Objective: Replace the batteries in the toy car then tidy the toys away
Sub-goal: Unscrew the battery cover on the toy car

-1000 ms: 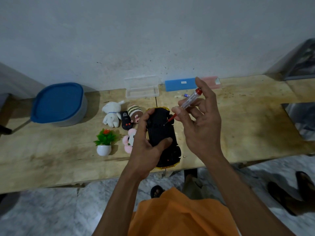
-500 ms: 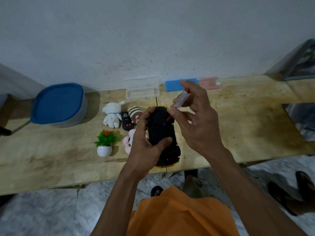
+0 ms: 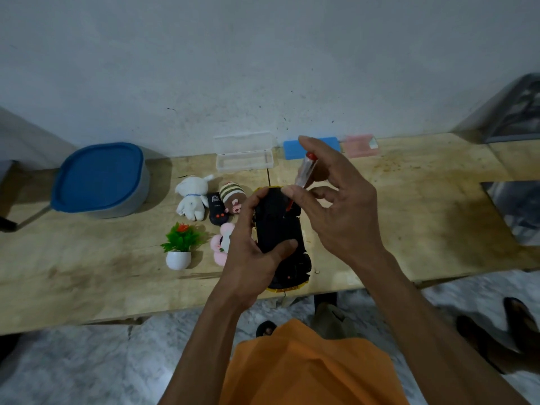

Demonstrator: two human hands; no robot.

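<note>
A toy car lies upside down, its black underside up and a yellow edge showing, over the front of the wooden table. My left hand grips it from the left, thumb across its middle. My right hand pinches a small screwdriver with a clear handle and red cap, its tip on the car's underside near the far end. A black remote control lies among the plush toys to the left.
A white plush, a striped-hat plush, a pink plush and a small potted plant sit left of the car. A blue-lidded tub stands far left. A clear case, a blue box and a pink box line the wall.
My right hand has turned the screwdriver more upright and shifted its fingers round the handle. The left hand and the car have stayed in place.
</note>
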